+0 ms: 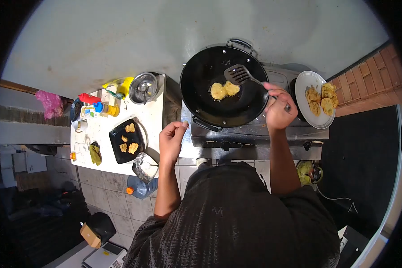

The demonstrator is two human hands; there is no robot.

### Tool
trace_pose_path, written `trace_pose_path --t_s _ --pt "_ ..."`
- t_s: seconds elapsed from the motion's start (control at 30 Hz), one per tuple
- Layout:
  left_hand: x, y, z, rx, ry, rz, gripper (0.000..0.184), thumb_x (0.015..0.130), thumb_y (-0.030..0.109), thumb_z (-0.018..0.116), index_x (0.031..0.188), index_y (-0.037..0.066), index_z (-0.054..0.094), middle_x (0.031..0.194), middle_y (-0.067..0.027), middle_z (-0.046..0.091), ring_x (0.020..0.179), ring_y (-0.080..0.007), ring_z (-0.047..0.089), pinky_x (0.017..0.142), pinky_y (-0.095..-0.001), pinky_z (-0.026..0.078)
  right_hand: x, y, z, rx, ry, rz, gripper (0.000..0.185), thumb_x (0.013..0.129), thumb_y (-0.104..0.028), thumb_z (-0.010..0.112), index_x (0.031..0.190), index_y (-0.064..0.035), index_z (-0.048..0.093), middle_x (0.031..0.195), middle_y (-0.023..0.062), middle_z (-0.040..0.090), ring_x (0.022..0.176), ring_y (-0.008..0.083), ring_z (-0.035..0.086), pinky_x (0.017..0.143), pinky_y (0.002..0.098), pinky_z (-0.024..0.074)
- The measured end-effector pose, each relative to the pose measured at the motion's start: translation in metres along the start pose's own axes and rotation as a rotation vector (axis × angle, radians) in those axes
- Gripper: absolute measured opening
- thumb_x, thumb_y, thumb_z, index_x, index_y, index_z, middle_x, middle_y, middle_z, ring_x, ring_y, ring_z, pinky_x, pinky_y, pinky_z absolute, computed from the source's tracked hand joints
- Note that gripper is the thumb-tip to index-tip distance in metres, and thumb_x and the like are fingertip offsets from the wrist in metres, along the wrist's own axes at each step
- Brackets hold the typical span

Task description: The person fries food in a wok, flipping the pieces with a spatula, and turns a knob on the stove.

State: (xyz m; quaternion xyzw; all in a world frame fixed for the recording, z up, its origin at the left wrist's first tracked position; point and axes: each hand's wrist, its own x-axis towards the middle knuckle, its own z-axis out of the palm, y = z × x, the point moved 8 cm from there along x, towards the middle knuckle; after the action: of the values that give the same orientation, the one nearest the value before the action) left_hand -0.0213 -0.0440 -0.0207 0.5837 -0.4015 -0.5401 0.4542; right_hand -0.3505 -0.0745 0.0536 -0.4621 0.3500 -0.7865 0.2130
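Note:
My right hand (281, 109) grips the handle of a black slotted spatula (238, 74), its blade tilted over the wok. Inside the black wok (201, 98), two pale golden fritters (218, 91) lie side by side near the middle, just below the blade. My left hand (170, 140) is closed in a pinch, left of the wok's near handle (207, 124) and apart from it. Whatever may be between those fingertips is too small to make out. The wok sits on a steel gas stove (263, 145).
Browned fritters (328, 96) lie on a white plate (303, 85) to the right. On the white table (105, 167) at left are a black square plate (116, 152) with several pieces, a metal bowl (143, 88) and bottles. A blue water jug (140, 187) lies below.

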Motion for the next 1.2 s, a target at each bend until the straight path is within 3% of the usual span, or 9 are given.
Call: trace_pose_path --t_s 0.07,0.13,0.23,0.37,0.43,0.9,1.07,1.13,1.2 --pt "0.006 0.001 -0.007 0.003 -0.024 -0.02 0.015 0.092 0.016 0.065 0.087 0.002 0.067 0.072 0.008 0.055 0.063 -0.0001 0.041 0.056 -0.0175 0.031 -0.003 -0.004 -0.004 -0.031 0.008 0.058 0.026 0.096 -0.006 0.047 0.076 0.0068 0.058 0.091 0.0212 0.067 0.054 0.0111 0.053 0.049 0.0224 0.0417" --pt "0.01 0.019 -0.011 0.0 0.001 0.125 0.016 0.092 0.019 0.065 0.086 0.005 0.068 0.061 0.0113 0.045 0.052 0.0006 0.03 0.047 -0.0195 0.02 -0.003 -0.01 -0.012 -0.183 0.093 0.005 0.025 0.096 -0.004 0.046 0.075 0.0066 0.056 0.083 0.0169 0.066 0.067 0.0145 0.057 0.061 0.0263 0.045" --pt "0.016 0.027 -0.017 -0.022 -0.009 0.119 0.016 0.091 0.019 0.066 0.086 0.004 0.067 0.062 0.0117 0.044 0.052 0.0009 0.03 0.048 -0.0195 0.02 -0.005 -0.022 -0.009 -0.226 0.118 -0.067 0.025 0.095 -0.002 0.045 0.074 0.0068 0.055 0.08 0.0143 0.064 0.077 0.0171 0.058 0.071 0.0291 0.0451" --pt "0.021 0.03 -0.017 -0.021 -0.084 0.133 0.015 0.091 0.018 0.066 0.086 0.003 0.067 0.067 0.0102 0.05 0.057 0.0009 0.035 0.051 -0.0184 0.025 -0.014 -0.019 0.004 -0.32 0.12 -0.101 0.026 0.097 -0.004 0.046 0.076 0.0074 0.057 0.08 0.0123 0.065 0.075 0.0157 0.058 0.071 0.0282 0.0462" --pt "0.026 0.03 -0.011 -0.033 -0.141 0.161 0.016 0.091 0.018 0.066 0.085 0.004 0.066 0.068 0.0102 0.051 0.058 0.0008 0.035 0.052 -0.0182 0.026 -0.014 0.008 0.007 -0.267 0.169 0.122 0.029 0.098 -0.011 0.048 0.079 0.0069 0.06 0.078 0.0092 0.065 0.077 0.0142 0.059 0.074 0.0275 0.0469" --pt "0.037 0.024 -0.01 -0.023 -0.204 0.09 0.014 0.091 0.019 0.065 0.087 0.006 0.067 0.064 0.0123 0.048 0.053 0.0021 0.032 0.048 -0.0185 0.021 -0.002 0.047 0.017 -0.417 0.119 0.194 0.019 0.094 -0.019 0.062 0.089 -0.0001 0.062 0.078 0.0064 0.066 0.071 0.0117 0.061 0.067 0.0252 0.048" --pt "0.041 0.026 -0.007 -0.025 -0.193 0.104 0.014 0.091 0.019 0.065 0.087 0.006 0.067 0.064 0.0123 0.048 0.053 0.0022 0.032 0.048 -0.0185 0.021 0.009 0.037 0.029 -0.618 0.008 0.005 0.02 0.092 -0.019 0.063 0.087 0.0003 0.062 0.076 0.009 0.066 0.068 0.017 0.062 0.065 0.0282 0.0478" --pt "0.04 0.029 -0.004 -0.013 -0.21 0.083 0.015 0.091 0.016 0.065 0.086 0.003 0.067 0.07 0.0094 0.053 0.063 0.0004 0.04 0.057 -0.0174 0.031 0.012 0.044 0.029 -0.603 0.001 0.011 0.02 0.091 -0.019 0.064 0.086 0.0005 0.062 0.075 0.0099 0.065 0.067 0.0181 0.061 0.064 0.0289 0.0474" --pt "0.041 0.03 -0.003 -0.006 -0.221 0.073 0.014 0.091 0.016 0.064 0.086 0.003 0.067 0.07 0.0096 0.052 0.062 0.0005 0.039 0.057 -0.0175 0.03 0.013 0.048 0.028 -0.59 -0.005 0.017 0.02 0.091 -0.018 0.064 0.086 0.0007 0.062 0.074 0.0107 0.064 0.066 0.0191 0.061 0.063 0.0296 0.047"
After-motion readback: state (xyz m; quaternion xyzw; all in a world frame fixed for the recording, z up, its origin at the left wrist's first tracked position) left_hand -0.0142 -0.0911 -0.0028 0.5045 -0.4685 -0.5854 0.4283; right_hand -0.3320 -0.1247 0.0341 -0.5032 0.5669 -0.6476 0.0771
